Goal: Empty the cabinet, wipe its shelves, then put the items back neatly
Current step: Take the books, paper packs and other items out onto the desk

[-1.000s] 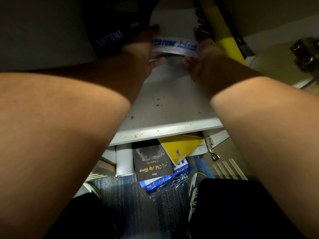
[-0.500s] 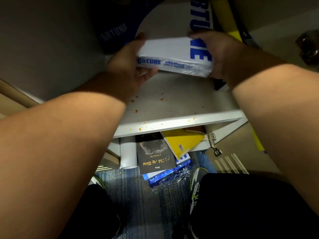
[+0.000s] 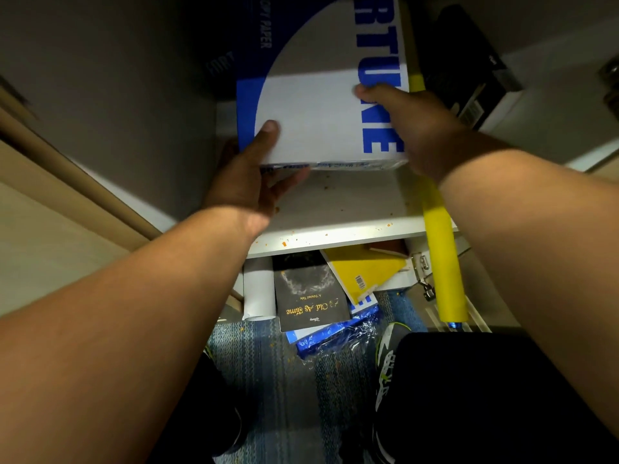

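White shelf mid-frame, orange crumbs along front edge. Beneath: black book, yellow notebook, white roll. Blue carpet bottom centre, crumpled blue wrapper on it.

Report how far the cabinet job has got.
Done: some things look taken out; a black book and a yellow notebook lie down by the carpet. In hand: the left hand and right hand have a grip on the paper ream above the shelf. Left: the yellow tube and black box are at the shelf's right, orange crumbs show it unwiped, and nothing looks put back yet.
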Tool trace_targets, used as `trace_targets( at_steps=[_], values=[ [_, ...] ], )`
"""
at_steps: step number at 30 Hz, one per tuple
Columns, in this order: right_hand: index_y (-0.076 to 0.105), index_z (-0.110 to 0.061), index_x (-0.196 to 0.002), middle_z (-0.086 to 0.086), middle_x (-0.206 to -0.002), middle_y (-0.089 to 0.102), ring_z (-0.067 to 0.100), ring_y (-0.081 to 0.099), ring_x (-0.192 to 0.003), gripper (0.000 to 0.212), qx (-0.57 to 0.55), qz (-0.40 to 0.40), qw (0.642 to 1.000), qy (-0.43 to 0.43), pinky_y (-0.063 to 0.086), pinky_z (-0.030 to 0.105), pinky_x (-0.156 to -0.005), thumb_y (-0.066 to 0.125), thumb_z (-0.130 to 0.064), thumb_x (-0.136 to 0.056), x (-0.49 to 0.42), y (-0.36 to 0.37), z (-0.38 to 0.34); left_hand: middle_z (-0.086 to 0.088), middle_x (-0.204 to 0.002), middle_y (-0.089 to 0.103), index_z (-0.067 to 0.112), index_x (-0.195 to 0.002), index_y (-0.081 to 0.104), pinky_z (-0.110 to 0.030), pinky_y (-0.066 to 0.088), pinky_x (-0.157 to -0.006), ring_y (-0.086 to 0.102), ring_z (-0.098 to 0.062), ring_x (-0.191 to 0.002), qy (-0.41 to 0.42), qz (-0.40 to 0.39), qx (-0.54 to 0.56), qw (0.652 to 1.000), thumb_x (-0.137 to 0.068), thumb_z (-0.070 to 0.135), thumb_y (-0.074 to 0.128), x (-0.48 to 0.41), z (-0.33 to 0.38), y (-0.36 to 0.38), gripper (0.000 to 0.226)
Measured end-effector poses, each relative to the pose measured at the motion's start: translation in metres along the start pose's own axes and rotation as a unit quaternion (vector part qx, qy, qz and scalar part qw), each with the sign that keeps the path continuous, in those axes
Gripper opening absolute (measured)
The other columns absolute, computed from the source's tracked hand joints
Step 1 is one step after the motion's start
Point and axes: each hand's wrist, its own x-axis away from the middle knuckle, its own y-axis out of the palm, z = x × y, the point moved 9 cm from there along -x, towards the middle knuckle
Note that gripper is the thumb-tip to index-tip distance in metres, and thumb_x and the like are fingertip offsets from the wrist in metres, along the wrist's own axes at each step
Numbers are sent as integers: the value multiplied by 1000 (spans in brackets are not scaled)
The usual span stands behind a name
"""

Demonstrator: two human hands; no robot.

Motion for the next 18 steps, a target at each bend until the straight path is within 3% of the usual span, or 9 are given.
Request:
trace_targets(
  at_steps=[3,6,8,10,14,18],
  values=[
    [68,-24,-101,-6,-81,78,14,76,-74,30,-10,-12,1000,5,60,29,-60,81,-41,-80,15,-7,-1,-11,-126,70,12,-137,58,-45,61,-79,70,-32,-110,-7,1,-14,1000,-69,26,87,9,-4,-6,76],
    [68,-22,-113,-4,-92,79,15,76,-81,44,-12,-2,1000,-21,62,34,-66,83,-44,-78,33,-16,1,-4,-127,69,18,-123,65,-50,59,-85,63,-24,-121,2,-14,-117,993,-66,30,92,17,-3,-12,64],
    [67,-20,-118,-3,-96,78,16,76,-83,49,-38,17,999,-32,62,35,-68,87,-36,-75,46,-26,4,1,-119,72,23,-117,65,-56,55,-93,66,-19,-114,-1,-33,-184,982,-68,24,90,27,-3,-10,56],
    [67,-22,-116,-5,-94,78,16,76,-82,49,-44,20,998,-38,61,34,-67,89,-31,-74,64,-35,4,2,-113,74,23,-122,62,-54,55,-94,70,-21,-107,2,-40,-246,968,-65,22,89,36,2,-5,63],
    [60,-21,-122,0,-98,78,22,77,-82,56,-41,-14,999,-14,62,38,-66,88,-25,-74,110,-45,12,0,-111,76,19,-125,63,-43,62,-81,75,-22,-97,42,-18,-245,968,-55,46,97,59,21,10,83],
    [56,-19,-124,3,-104,77,23,76,-84,55,-31,-59,998,5,62,40,-65,84,-15,-77,151,-44,18,-8,-107,77,7,-124,65,-36,61,-68,76,-24,-89,20,-49,-231,972,-64,29,93,102,8,-1,70]
  ],
)
